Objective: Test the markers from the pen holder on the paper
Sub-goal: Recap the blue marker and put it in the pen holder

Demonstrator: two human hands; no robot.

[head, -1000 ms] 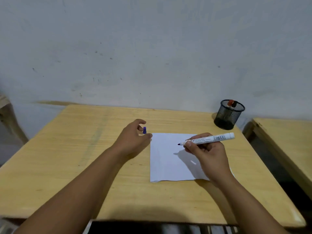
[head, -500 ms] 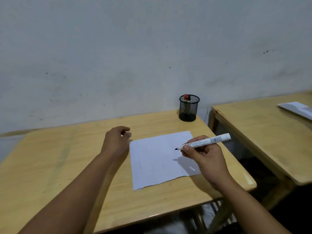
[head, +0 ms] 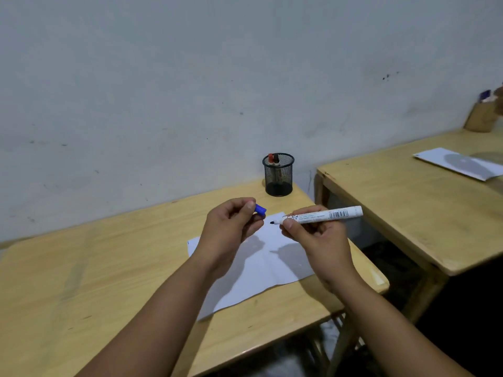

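My right hand (head: 317, 236) grips a white marker (head: 322, 214), held level above the paper with its dark tip pointing left. My left hand (head: 231, 229) pinches the blue cap (head: 260, 209) between thumb and fingers, a short gap from the marker's tip. Both hands hover over a white sheet of paper (head: 261, 270) lying on the wooden table (head: 109, 268). A black mesh pen holder (head: 278, 174) stands at the table's back right by the wall, with two markers in it, one red-capped and one dark-capped.
A second wooden table (head: 408, 208) stands to the right across a narrow gap, carrying a white sheet (head: 460, 164) and a brown holder (head: 480, 118) at its far end. A grey wall runs close behind both tables.
Both hands have lifted off the table and come together above the paper, cap and marker tip now facing each other. The view has shifted, so the holder sits more central.
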